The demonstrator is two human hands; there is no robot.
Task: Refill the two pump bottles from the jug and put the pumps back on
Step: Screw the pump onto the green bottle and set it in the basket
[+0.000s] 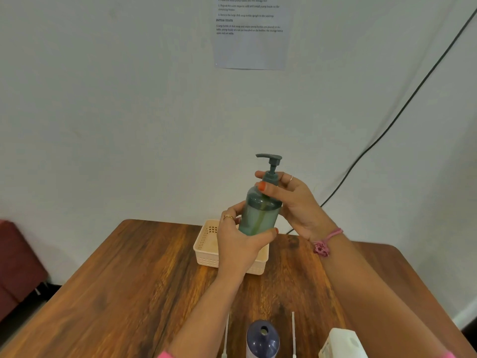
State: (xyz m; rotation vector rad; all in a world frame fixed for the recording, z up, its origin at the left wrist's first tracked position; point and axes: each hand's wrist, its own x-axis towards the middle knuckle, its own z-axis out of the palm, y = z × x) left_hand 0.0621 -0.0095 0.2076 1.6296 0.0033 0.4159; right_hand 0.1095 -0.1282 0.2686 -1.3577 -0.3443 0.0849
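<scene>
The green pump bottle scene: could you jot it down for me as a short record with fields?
held item: green pump bottle, lifted above the basket
left hand: grips the bottle's body
right hand: fingers pinch the pump collar
green bottle pump: on the neck
blue bottle: stands on the table, neck open, no pump
jug: white, at the near edge, right of the blue bottle

Green bottle: I see it held upright above the desk, its pump seated on top.
Left hand: fingers wrapped round the bottle's lower body.
Right hand: fingers pinch the pump collar.
Basket: cream, on the desk behind the hands.
Blue bottle: open-necked, at the near edge.
Jug: white, just right of the blue bottle.
</scene>
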